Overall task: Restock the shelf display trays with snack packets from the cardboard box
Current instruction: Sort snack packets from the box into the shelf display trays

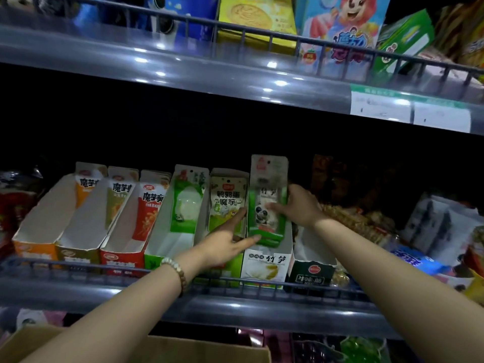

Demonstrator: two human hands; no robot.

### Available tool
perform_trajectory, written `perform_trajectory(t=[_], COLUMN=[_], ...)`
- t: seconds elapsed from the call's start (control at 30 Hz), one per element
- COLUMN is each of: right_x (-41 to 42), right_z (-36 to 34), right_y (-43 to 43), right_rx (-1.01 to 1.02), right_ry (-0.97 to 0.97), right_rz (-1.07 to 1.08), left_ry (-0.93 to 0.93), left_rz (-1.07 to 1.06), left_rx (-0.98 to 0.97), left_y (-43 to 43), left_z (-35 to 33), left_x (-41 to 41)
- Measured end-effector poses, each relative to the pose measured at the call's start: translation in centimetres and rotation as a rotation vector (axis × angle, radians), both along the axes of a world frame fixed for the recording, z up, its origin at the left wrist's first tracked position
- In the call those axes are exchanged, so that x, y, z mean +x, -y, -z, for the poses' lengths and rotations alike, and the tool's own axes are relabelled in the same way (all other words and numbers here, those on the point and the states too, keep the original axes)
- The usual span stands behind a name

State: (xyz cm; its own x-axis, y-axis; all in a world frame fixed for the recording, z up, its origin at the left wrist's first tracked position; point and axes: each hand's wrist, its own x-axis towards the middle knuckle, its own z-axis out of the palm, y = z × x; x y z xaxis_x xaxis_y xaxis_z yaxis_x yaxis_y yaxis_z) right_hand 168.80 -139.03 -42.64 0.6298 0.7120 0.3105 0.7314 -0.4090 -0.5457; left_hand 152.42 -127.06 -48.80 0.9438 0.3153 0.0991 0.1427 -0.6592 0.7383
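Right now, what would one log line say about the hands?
step: placing panda packets in white tray | left hand: straight fingers against packets | right hand: grips packets

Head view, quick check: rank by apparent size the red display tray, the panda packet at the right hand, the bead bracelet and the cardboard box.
1. red display tray
2. panda packet, narrower
3. bead bracelet, smallest
Unranked: cardboard box; only a cropped strip shows at the bottom edge, nearest the camera.

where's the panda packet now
Head view, right of centre: the panda packet stands in the white tray, gripped by the right hand, beside the olive packet.
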Motion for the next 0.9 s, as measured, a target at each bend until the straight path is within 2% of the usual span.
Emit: perform_trajectory(t=[0.1,0.33,0.43,0.5,0.57,0.63,0.77,0.9], right_x=[0.8,1.9,2.2,2.5,2.6,2.4,2.6,2.5], right_z=[1.0,-1.0,-2.4,-2.8,-3.0,-2.8,-1.7,-0.6], right_y=[-0.4,-0.4,-0.2,-0.3,-0.6,-1.0,-1.0,-0.8], right_rx=[0.028,0.079,-0.017,-0.162,-0.208,-0.159,0.082,0.051], right_ry=[0.048,-0.047,0.037,0.109,0.124,0.115,0.105,0.086], right_rz=[-0.023,-0.073,-0.105,-0.079,-0.024,0.012,0.077,0.064], left_ry=[-0.014,0.01,0.021,0.027,0.034,0.045,0.029,0.025], left_rz=[-0.002,-0.002,-0.009,-0.008,-0.01,-0.015,-0.024,-0.039], left_rx=[0.018,0.005,-0.016,-0.026,-0.032,-0.026,-0.015,-0.031], left_y=[0.1,0.1,0.0,0.0,0.1,0.2,0.2,0.3], left_z=[0.0,0.1,0.2,0.2,0.1,-0.1,0.1,0.0], left_x=[0.1,0.0,0.1,0.1,0.0,-0.1,-0.1,-0.1])
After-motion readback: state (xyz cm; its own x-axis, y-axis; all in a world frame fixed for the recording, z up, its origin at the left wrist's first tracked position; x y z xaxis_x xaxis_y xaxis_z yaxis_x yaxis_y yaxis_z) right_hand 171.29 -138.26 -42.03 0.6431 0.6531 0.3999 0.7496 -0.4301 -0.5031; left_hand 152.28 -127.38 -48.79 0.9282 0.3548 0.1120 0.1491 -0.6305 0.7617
